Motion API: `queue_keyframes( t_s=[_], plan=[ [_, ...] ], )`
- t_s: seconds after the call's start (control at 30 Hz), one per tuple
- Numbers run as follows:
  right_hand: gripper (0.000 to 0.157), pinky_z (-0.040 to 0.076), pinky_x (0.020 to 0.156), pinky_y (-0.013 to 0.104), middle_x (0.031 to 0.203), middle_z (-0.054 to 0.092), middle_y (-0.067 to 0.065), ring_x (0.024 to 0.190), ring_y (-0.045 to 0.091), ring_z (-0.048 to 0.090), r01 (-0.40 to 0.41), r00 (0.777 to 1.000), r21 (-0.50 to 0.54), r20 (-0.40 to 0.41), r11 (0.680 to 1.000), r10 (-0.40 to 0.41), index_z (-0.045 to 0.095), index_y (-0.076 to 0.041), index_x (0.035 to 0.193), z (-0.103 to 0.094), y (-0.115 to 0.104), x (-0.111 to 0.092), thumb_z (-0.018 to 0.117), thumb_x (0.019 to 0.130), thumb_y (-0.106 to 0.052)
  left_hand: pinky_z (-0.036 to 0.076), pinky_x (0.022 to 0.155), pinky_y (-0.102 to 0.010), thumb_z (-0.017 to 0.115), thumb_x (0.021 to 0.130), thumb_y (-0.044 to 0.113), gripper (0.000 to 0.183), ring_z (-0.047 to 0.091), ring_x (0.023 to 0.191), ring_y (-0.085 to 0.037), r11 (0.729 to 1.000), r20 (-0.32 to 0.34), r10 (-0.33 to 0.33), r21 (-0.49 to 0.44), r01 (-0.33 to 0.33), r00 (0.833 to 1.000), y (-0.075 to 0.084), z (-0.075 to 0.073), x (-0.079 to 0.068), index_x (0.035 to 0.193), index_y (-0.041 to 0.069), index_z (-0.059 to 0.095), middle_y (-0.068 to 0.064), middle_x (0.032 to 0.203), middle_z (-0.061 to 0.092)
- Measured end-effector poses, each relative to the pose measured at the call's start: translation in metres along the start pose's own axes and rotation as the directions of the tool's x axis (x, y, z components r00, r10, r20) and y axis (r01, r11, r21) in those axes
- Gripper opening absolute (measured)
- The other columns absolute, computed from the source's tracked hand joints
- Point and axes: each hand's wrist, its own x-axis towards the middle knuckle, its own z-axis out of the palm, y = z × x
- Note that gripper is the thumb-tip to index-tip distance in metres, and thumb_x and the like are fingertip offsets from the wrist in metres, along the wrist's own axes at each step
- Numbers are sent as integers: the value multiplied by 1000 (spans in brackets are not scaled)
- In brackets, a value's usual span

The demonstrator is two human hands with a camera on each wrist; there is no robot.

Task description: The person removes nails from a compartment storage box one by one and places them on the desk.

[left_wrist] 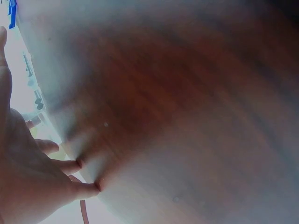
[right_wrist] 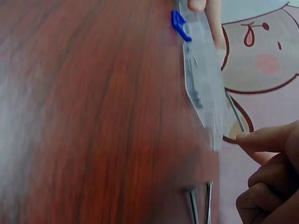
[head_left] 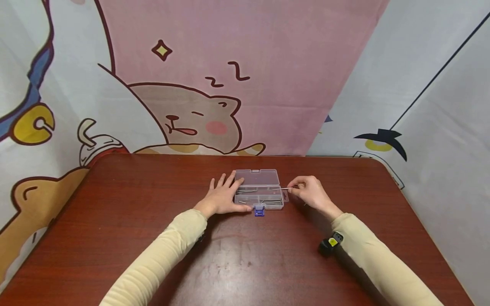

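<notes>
From my head, the slim metal rod [head_left: 284,188] lies nearly level, long axis running sideways, its free end pointing left over the right end of the clear box [head_left: 273,208]. The box sits on the bench [head_left: 237,259], lid [head_left: 262,176] laid open at the back, blue latch [head_left: 259,211] in front; thin metal pieces [head_left: 271,202] lie in its compartments. My left hand [head_left: 223,199] spreads against the box's left side; my right hand [head_left: 311,193] pinches the rod.

From my left wrist, my fingers fan out beside the washed-out box.

From my right wrist, the rod slants from my thumb and fingertip toward the box. Two more rods [right_wrist: 209,200] show below; I can't tell whether they're held.
</notes>
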Motion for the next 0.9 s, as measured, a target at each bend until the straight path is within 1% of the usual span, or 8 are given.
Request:
queue_keyframes(
  t_s=[0.2, 0.37, 0.57, 0.77, 0.9],
  plan=[
    [10, 26, 46, 27, 51, 36, -5, 47, 10, 30, -7, 1000, 5, -13, 1000, 7, 74, -1, 92, -13, 9, -2, 71, 84, -5, 5, 109, -62, 58, 74, 78, 104, 8, 144, -39, 1000, -1, -3, -2, 3, 1000, 0, -1, -1, 155, 23, 23, -9, 161, 4],
    [11, 26, 47, 28, 53, 37, -5, 49, 11, 32, 0, 1000, -6, -18, 1000, 0, 73, 0, 94, -23, 16, -2, 71, 85, -6, 5, 109, -62, 58, 74, 78, 104, 8, 144, -39, 1000, 5, -5, 4, 5, 1000, 1, -2, -1, 155, 24, 23, -9, 161, 3],
    [12, 28, 50, 29, 55, 41, -5, 53, 13, 35, -37, 999, -28, -6, 999, 37, 73, -1, 96, -31, 29, -2, 70, 86, -7, 6, 109, -62, 59, 74, 77, 103, 9, 144, -39, 1000, -1, -3, -6, 3, 1000, 1, -2, -2, 155, 23, 24, -9, 161, 4],
    [14, 28, 47, 27, 53, 39, -5, 48, 11, 33, -92, 996, 20, -2, 996, 92, 72, 2, 97, -35, 43, -1, 69, 88, -8, 6, 109, -62, 59, 74, 77, 104, 9, 144, -39, 1000, -4, -4, -3, 4, 1000, 1, -2, -2, 155, 23, 24, -9, 161, 4],
    [16, 27, 47, 27, 54, 38, -6, 49, 10, 31, -119, 993, 35, 3, 992, 119, 72, 3, 99, -37, 51, -1, 69, 88, -8, 7, 109, -62, 59, 74, 77, 104, 9, 144, -39, 1000, -3, -5, 1, 5, 1000, 2, -1, -1, 155, 23, 24, -9, 161, 4]
  ],
)
